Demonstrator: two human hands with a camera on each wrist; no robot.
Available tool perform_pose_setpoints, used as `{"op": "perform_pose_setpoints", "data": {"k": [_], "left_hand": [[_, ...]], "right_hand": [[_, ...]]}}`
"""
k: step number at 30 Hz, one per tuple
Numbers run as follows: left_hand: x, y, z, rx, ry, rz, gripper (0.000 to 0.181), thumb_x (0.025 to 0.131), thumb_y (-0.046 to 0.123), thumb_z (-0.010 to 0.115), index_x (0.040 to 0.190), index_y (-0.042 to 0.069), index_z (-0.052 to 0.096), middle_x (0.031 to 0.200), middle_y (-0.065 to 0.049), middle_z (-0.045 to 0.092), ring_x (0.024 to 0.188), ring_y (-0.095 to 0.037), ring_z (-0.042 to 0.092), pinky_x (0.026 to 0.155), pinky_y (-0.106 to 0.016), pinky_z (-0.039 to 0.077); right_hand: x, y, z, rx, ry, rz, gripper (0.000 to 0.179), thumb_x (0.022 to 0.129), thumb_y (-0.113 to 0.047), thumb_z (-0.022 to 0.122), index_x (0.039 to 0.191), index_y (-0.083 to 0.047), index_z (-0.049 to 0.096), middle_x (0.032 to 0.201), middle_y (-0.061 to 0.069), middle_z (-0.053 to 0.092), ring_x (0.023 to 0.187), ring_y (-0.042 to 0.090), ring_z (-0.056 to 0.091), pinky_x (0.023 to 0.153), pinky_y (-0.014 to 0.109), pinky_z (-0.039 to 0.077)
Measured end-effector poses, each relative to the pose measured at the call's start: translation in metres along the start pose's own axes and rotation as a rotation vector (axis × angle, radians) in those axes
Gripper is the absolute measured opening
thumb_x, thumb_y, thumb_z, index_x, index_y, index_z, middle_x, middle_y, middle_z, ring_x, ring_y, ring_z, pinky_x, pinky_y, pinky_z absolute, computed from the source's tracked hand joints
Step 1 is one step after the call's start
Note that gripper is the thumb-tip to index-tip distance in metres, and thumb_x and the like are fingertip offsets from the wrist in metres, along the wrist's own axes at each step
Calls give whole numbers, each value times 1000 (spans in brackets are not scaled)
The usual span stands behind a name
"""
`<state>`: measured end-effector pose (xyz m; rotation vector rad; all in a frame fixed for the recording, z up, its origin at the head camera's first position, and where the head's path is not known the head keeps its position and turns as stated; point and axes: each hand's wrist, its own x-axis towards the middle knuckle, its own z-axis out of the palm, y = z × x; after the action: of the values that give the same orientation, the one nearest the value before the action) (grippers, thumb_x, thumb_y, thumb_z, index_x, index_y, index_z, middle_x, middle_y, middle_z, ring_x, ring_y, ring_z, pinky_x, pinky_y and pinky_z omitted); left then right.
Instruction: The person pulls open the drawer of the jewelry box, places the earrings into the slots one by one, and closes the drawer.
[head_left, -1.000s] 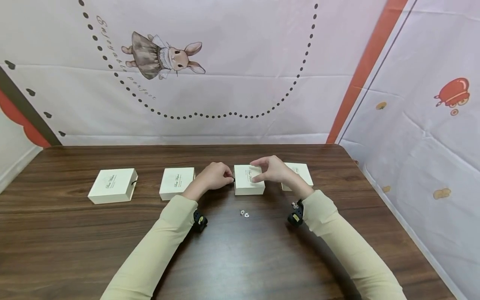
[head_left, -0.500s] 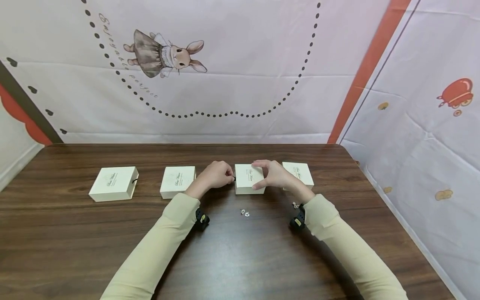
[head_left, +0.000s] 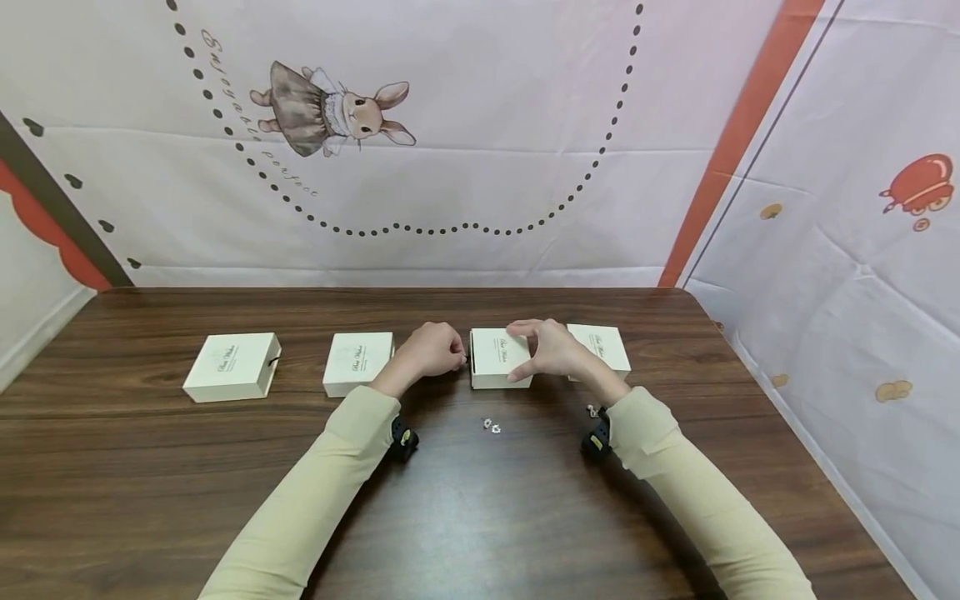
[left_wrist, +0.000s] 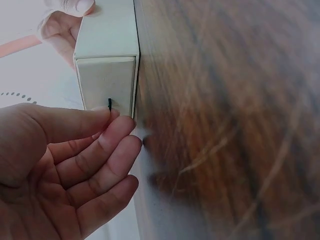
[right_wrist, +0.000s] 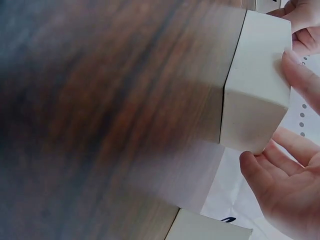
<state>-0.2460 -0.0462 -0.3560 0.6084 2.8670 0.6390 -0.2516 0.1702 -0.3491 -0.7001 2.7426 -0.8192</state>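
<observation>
A small cream drawer box (head_left: 493, 367) with printed lettering on top sits on the table between both hands. My left hand (head_left: 431, 350) is at its left end. In the left wrist view, its thumb and forefinger pinch the black ribbon pull (left_wrist: 110, 104) on the drawer front (left_wrist: 97, 80), the other fingers curled below. My right hand (head_left: 553, 350) grips the box from the right, thumb on the near side and fingers on the far side, as the right wrist view of the box (right_wrist: 255, 75) shows. A thin dark gap runs along the box's left edge.
Similar cream boxes stand in the row: one at far left (head_left: 231, 367), another (head_left: 358, 364) by the left forearm, a third (head_left: 606, 348) partly behind the right hand. Small silvery pieces (head_left: 491, 426) lie in front of the gripped box; more silvery bits (head_left: 592, 411) lie near the right wrist.
The dark gap at the gripped box's left edge has appeared, with the drawer slightly out toward the left hand. My right hand has shifted slightly right along the box.
</observation>
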Motion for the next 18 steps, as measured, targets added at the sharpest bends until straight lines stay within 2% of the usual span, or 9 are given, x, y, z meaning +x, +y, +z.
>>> {"op": "perform_pose_setpoints", "data": {"k": [5,8,10,12,14,18], "left_hand": [[-4,-1,-1,-3,4,-19,20,82,10,57,63,11,62,61,4,59,55,-12,47,58,-25,39],[-6,-3,-1,-21,7,-38,19,80,9,58,63,12,64,59,5,59,56,-12,49,58,-25,40],[-7,-4,-1,-42,3,-55,18,81,10,59,64,12,65,58,4,60,56,-12,51,59,-25,40],[-8,-5,-1,-72,-4,-73,17,82,12,59,67,12,68,58,4,61,57,-11,53,60,-26,41],[-10,-6,-1,-101,-11,-92,17,83,14,60,70,11,70,58,4,62,56,-11,55,61,-26,42],[-13,-8,0,-130,-3,-119,16,83,14,60,72,12,71,57,5,63,57,-9,56,63,-26,43]], "right_hand": [[-1,0,-2,-17,-14,-17,80,64,-22,83,131,1,46,136,14,46,114,26,49,98,41,37],[-2,2,-4,-28,-29,-34,80,65,-23,83,132,1,46,136,15,44,92,24,55,91,37,40],[-3,3,-5,-37,-32,-47,80,65,-23,83,132,2,46,137,16,44,80,19,54,86,35,39],[-4,4,-6,-40,-38,-57,80,65,-23,83,132,2,45,137,18,43,62,17,46,82,34,38],[-5,5,-6,-47,-38,-65,80,65,-22,83,131,2,45,137,19,42,62,11,45,82,33,37],[-5,6,-6,-41,-45,-75,80,65,-23,83,132,2,45,137,18,42,51,10,34,79,33,37]]}}
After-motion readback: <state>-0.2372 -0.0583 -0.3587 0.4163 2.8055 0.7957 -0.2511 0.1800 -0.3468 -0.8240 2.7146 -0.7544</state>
